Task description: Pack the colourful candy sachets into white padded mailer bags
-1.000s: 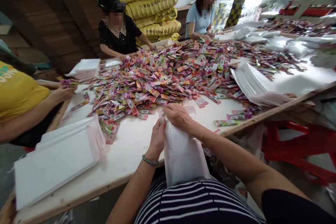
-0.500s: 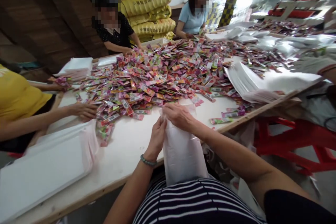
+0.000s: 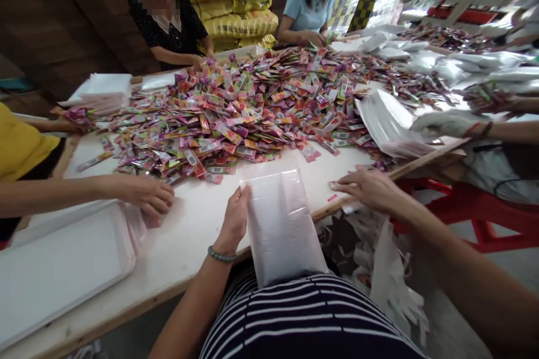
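My left hand (image 3: 236, 217) grips a white translucent plastic bag (image 3: 281, 230) by its upper left edge, thumb in front. The bag leans against my striped top, its upper end over the table edge. My right hand (image 3: 370, 188) is at the table's edge, right of the bag, its fingers closed over a small printed sachet (image 3: 334, 185) whose end shows at the fingertips. Part of that sachet is hidden beneath the fingers. Beyond both hands spreads a large heap of colourful sachets (image 3: 252, 106), pink, purple and green.
White bag stacks lie on the table (image 3: 193, 235): one near left (image 3: 67, 275), another at right (image 3: 385, 123). A co-worker's bare hand (image 3: 147, 196) is left of mine; a gloved hand (image 3: 446, 123) is by the right stack. Red stools (image 3: 475, 207) stand at right.
My right hand has left the bag's top and moved right to the sachets at the edge. My left hand keeps the bag. The gloved hand at right has come to the bag stack.
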Demonstrator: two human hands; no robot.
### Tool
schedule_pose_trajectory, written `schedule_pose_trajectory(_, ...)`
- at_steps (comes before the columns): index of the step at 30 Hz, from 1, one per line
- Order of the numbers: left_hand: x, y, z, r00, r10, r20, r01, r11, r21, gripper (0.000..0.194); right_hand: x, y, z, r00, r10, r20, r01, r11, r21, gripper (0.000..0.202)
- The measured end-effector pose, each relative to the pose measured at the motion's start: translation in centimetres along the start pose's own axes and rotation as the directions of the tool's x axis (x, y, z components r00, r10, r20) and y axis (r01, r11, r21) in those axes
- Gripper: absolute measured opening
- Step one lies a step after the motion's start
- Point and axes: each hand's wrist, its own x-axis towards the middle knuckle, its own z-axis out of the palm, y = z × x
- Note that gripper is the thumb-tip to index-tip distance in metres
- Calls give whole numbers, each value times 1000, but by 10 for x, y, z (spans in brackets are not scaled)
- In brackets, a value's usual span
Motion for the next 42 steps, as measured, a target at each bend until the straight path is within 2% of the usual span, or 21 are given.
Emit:
schedule_pose_trajectory(2,-3,2,2,1000,-5,-8,6,1000,16,53,-2,-9,29,984,51,173,-94,964,247,39)
schedule_pose_trajectory(4,-5,5,6,1000,-7,10,7,999,36,53,8,-24,60,949,33,314,-212,803,557,53)
schedule_pose_trajectory(5,-6,7,7,1000,-8,29,7,998,57,54,15,-31,74,931,7,364,-260,713,651,54)
schedule_pose_trajectory(7,-4,9,9,998,-25,52,19,994,109,57,29,-42,94,901,-23,432,-347,559,753,49)
schedule_pose_trajectory(9,3,8,6,997,-68,38,62,989,137,58,39,-44,107,885,-7,466,-413,449,792,42)
schedule_pose_trajectory(12,20,-2,-4,988,-150,-24,152,981,123,51,49,-36,119,870,52,490,-473,365,802,40)
schedule_pose_trajectory(15,34,-16,-17,988,-154,-33,158,967,199,45,54,-24,129,860,112,497,-496,411,765,39)
schedule_pose_trajectory(17,38,-21,-24,995,-100,19,89,940,328,34,55,-18,133,870,110,481,-465,506,726,36)
schedule_pose_trajectory(19,38,-19,-28,996,-37,82,-9,866,499,21,54,-14,133,901,53,430,-361,641,677,32)
schedule_pose_trajectory(20,36,-17,-29,993,-9,114,-60,803,593,16,53,-13,132,922,5,387,-274,714,644,30)
schedule_pose_trajectory(22,32,-7,-29,982,35,183,-166,617,769,11,52,-13,125,952,-120,282,-60,831,553,23)
schedule_pose_trajectory(24,28,4,-26,962,77,263,-272,394,878,11,53,-16,115,948,-244,205,132,886,445,22)
schedule_pose_trajectory(26,26,13,-25,926,136,351,-374,210,903,15,57,-20,105,926,-337,171,257,893,368,26)
schedule_pose_trajectory(27,26,16,-25,903,171,393,-418,147,896,17,59,-21,100,911,-376,168,304,889,343,26)
schedule_pose_trajectory(29,26,19,-30,859,216,464,-486,61,872,27,62,-20,95,880,-440,180,375,875,306,27)
schedule_pose_trajectory(31,26,17,-41,836,213,505,-517,-1,856,40,62,-14,94,860,-470,200,410,869,277,34)
schedule_pose_trajectory(34,22,10,-57,825,155,543,-532,-112,840,55,56,2,97,835,-502,225,451,859,244,43)
schedule_pose_trajectory(36,17,6,-63,820,106,562,-535,-206,819,60,51,11,100,796,-554,244,510,831,223,49)
schedule_pose_trajectory(39,9,3,-62,822,34,568,-528,-327,784,62,44,16,101,741,-609,283,589,792,163,48)
schedule_pose_trajectory(42,5,3,-57,830,-16,557,-519,-388,762,62,36,14,101,720,-593,361,628,778,24,41)
